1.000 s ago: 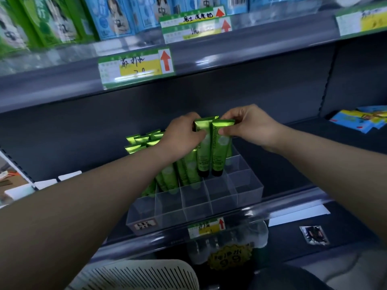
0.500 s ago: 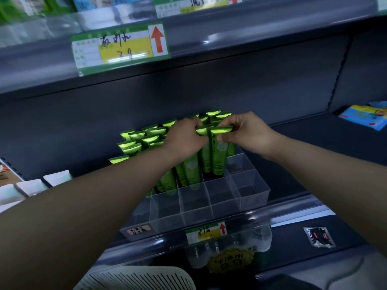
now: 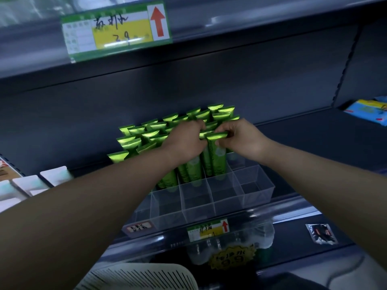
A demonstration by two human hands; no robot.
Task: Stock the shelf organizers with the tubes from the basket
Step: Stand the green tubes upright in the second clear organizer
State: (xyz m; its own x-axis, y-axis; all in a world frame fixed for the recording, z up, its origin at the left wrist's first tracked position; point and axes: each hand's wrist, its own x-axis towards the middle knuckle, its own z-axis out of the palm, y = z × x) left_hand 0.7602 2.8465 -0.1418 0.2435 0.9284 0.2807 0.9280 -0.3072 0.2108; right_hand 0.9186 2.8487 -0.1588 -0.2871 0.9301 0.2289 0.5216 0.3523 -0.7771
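- A person's right hand pinches the crimped top of a green tube between thumb and curled fingers, over the right half of the clear organizer, which sits at the front edge of the shelf.
- The left hand, fingers curled tight, grips the top of the neighbouring tube, touching the first.
- A second ago both tubes hung higher, their caps level with the compartment rims. Now they have sunk into the row behind the front one and stand almost upright.
- The back rows are packed with upright tubes. The organizer's front row is bare.
- By the look of it, the pair is all but seated. Letting go and reaching back to the white basket, below the shelf's front edge, seems the likely next move. What the basket holds is out of sight.
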